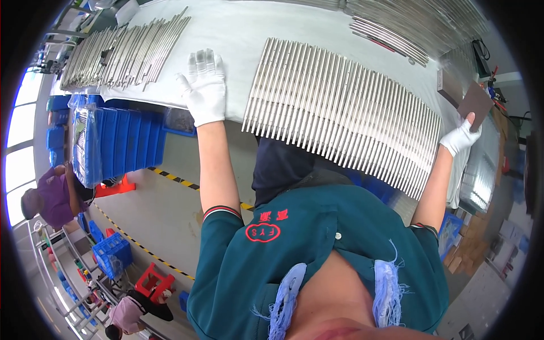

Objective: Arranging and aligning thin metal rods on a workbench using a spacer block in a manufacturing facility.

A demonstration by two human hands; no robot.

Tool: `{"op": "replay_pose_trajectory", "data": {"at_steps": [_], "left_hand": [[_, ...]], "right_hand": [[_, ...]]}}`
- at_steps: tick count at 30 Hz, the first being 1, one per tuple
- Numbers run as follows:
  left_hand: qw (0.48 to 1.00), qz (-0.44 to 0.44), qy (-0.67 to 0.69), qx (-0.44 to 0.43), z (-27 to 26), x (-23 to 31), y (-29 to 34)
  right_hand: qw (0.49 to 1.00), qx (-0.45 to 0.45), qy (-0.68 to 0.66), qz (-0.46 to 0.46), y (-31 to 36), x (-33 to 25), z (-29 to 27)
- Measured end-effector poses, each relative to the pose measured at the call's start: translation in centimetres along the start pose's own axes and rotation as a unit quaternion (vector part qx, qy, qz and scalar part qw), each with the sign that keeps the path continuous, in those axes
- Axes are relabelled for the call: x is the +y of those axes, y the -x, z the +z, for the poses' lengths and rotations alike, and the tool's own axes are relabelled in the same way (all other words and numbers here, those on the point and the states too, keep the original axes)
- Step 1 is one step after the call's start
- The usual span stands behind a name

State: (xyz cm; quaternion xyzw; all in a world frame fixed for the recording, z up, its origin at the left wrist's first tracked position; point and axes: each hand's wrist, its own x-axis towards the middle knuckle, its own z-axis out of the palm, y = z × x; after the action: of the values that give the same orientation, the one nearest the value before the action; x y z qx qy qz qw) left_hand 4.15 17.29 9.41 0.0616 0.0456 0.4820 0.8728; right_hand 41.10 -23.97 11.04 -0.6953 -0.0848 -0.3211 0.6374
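Gloved hands at a bench of metal rods, the right one holding a brown pad.

From the head camera, the left hand (205,85), in a white glove, lay flat and spread on the pale cloth of the workbench (238,34), holding nothing, just left of a long row of metal rods (345,110) laid side by side. The right hand (460,137), also gloved, pinched a flat brown abrasive pad (475,105) by its lower corner at the right end of that row, near the bench edge. A looser heap of rods (122,51) sat at the far left of the bench and more rods (391,28) farther back. Below the bench stood stacked blue crates (116,141), and other workers (54,195) crouched on the floor at the left.
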Motion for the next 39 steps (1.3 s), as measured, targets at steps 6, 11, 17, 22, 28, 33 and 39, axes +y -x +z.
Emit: {"op": "replay_pose_trajectory", "data": {"at_steps": [6, 11, 17, 22, 28, 33, 39], "left_hand": [[0.999, -0.032, 0.014, -0.031, -0.1, 0.0, -0.1], [0.999, -0.028, 0.007, -0.019, 0.7, -0.3, 0.4], [1.0, -0.015, -0.006, 0.008, 1.3, -0.6, 0.8], [0.998, -0.03, 0.055, -0.031, 0.6, 0.2, 0.5], [1.0, -0.016, 0.014, -0.009, 1.1, -0.5, 0.6], [0.996, -0.046, 0.033, -0.065, -0.5, 0.6, 0.0], [0.999, -0.024, -0.005, -0.04, -0.5, 0.4, -0.1]], "right_hand": [[1.0, -0.015, -0.01, 0.0, -0.5, -0.1, -0.4], [0.999, -0.012, 0.044, -0.025, -1.0, 1.1, -0.8], [0.999, -0.027, 0.015, -0.004, -0.9, 0.9, -0.9], [0.999, -0.006, 0.036, -0.007, 0.0, -0.5, -0.2], [1.0, 0.002, 0.023, -0.011, -0.2, -0.2, -0.3], [1.0, 0.009, 0.02, -0.005, -0.1, -0.1, -0.1], [0.999, 0.012, 0.05, -0.008, -0.2, 0.6, -0.4]]}}
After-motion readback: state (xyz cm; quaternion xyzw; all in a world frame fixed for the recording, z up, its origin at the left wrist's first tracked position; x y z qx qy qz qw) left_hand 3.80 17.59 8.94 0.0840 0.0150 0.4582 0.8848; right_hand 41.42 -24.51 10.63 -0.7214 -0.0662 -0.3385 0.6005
